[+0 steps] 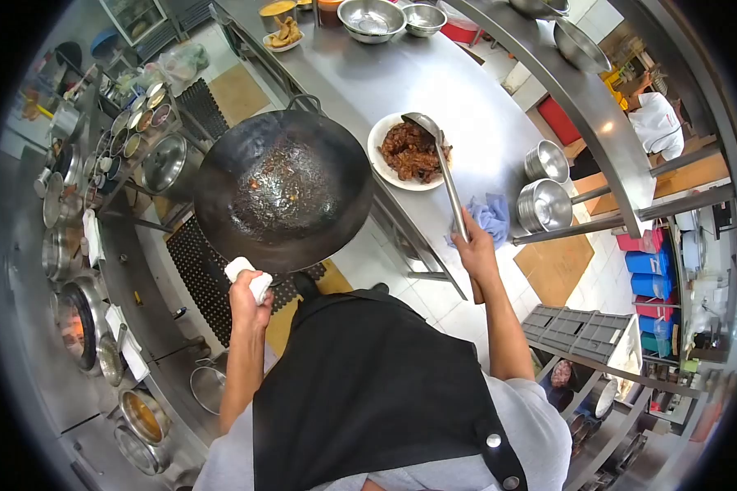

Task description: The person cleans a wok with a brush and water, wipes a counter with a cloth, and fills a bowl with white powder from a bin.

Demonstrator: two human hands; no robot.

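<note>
My left hand (248,304) is closed around a folded white cloth (239,268) at the near rim of a large black wok (336,188). The wok tilts toward me, its inside coated with oily sauce and a few small scraps. My right hand (477,252) grips the handle of a metal ladle (448,182). The ladle's bowl rests at the upper edge of a heap of dark, glazed brown food (405,155), which looks like meat pieces. This food lies on a white plate (373,146) on the steel counter (483,123), just right of the wok.
A crumpled blue cloth (491,217) lies near my right hand. Stacked metal bowls (544,204) stand at the counter's right edge. A lit burner (72,323) and seasoning pots line the left. Another person (657,124) works beyond the overhead shelf (577,98).
</note>
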